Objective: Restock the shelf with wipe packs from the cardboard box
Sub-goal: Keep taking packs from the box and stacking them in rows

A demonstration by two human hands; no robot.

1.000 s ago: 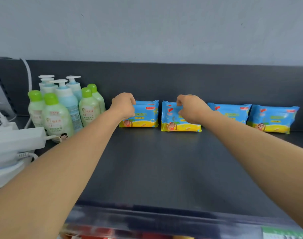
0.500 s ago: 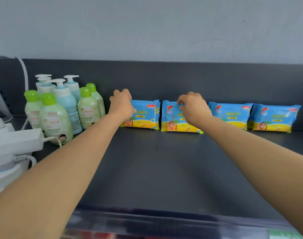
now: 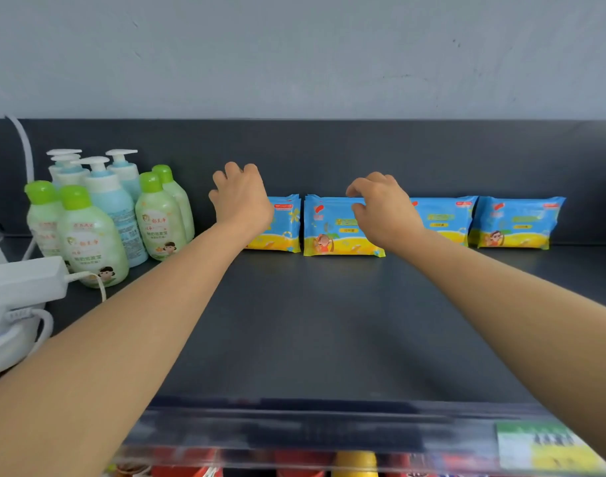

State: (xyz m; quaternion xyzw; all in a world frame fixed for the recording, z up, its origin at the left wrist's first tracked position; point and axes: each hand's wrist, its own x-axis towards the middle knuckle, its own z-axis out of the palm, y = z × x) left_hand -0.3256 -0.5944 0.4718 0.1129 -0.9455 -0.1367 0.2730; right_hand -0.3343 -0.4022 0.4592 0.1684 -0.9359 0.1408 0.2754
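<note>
Left hand (image 3: 241,201): released, fingers loosely curled, raised in front of leftmost wipe pack (image 3: 285,226). Right hand (image 3: 386,215): curled over top edge of second wipe pack (image 3: 331,230); grasp or clearance not determinable. Pack upright just beyond that hand, long axis crosswise to reach. Nearer: right hand.

Open shelf (image 3: 329,321) floor ahead; bottles (image 3: 95,228) left, wipe packs (image 3: 332,232) behind.

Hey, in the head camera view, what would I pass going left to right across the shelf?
From the left: white power strip → lotion bottles → left hand → first wipe pack → second wipe pack → right hand → third wipe pack → fourth wipe pack.
</note>
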